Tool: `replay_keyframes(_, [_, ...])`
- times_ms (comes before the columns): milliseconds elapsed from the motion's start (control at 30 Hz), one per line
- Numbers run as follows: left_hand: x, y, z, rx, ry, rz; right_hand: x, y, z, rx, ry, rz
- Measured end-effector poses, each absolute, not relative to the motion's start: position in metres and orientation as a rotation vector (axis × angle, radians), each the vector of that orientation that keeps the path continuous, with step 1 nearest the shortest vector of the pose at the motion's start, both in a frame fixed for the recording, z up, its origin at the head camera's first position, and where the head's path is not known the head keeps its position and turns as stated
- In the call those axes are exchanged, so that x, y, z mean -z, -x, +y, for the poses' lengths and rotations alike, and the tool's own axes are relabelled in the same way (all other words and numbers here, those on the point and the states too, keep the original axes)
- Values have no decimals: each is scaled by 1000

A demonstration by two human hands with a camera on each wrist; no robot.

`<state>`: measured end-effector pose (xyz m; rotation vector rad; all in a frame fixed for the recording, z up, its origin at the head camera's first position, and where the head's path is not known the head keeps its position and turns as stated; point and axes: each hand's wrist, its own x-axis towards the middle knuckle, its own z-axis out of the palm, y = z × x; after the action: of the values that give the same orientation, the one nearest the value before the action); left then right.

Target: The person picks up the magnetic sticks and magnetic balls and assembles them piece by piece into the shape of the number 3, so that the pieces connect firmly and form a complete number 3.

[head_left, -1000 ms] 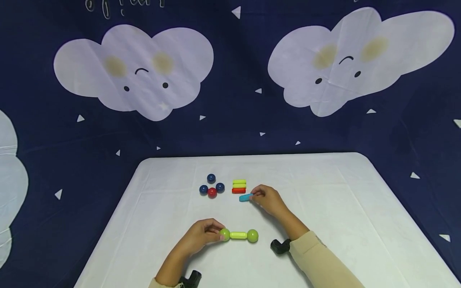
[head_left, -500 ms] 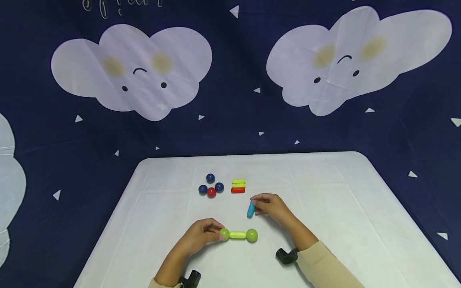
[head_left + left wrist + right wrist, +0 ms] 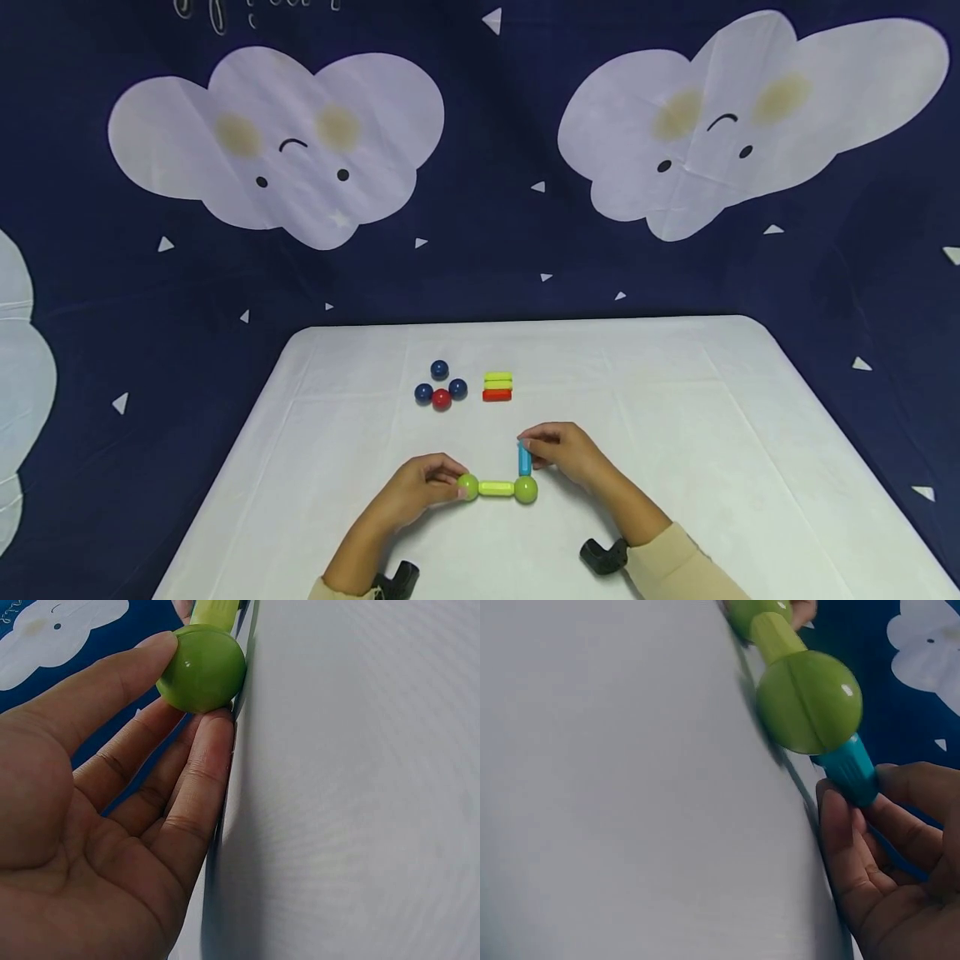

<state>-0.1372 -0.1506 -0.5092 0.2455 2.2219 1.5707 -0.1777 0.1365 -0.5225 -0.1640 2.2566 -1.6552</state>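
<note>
My left hand (image 3: 416,492) pinches a green ball (image 3: 202,669) between thumb and fingers. A yellow-green rod (image 3: 497,488) joins that ball to a second green ball (image 3: 526,490) on the right, and the piece lies on the white table. My right hand (image 3: 566,454) pinches a blue rod (image 3: 524,458) by its far end. The rod's near end meets the right green ball, at about a right angle to the yellow-green rod. In the right wrist view the blue rod (image 3: 850,771) touches the green ball (image 3: 810,703); whether it is fixed there I cannot tell.
Several balls lie farther back on the white table (image 3: 637,392): dark blue balls (image 3: 439,369) around a red ball (image 3: 442,400). To their right are two yellow-green rods (image 3: 498,381) and a red rod (image 3: 497,396), side by side. A dark blue cloth with clouds hangs behind.
My right hand has brought the blue rod from beside the red rod toward me, turning it lengthwise, until it meets the right green ball. My left hand has kept its hold.
</note>
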Motion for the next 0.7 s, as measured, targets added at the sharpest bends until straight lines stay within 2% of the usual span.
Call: replay_keyframes(700, [509, 136, -153, -1615, -282, 2153, 532, 167, 137, 1697, 198, 2319])
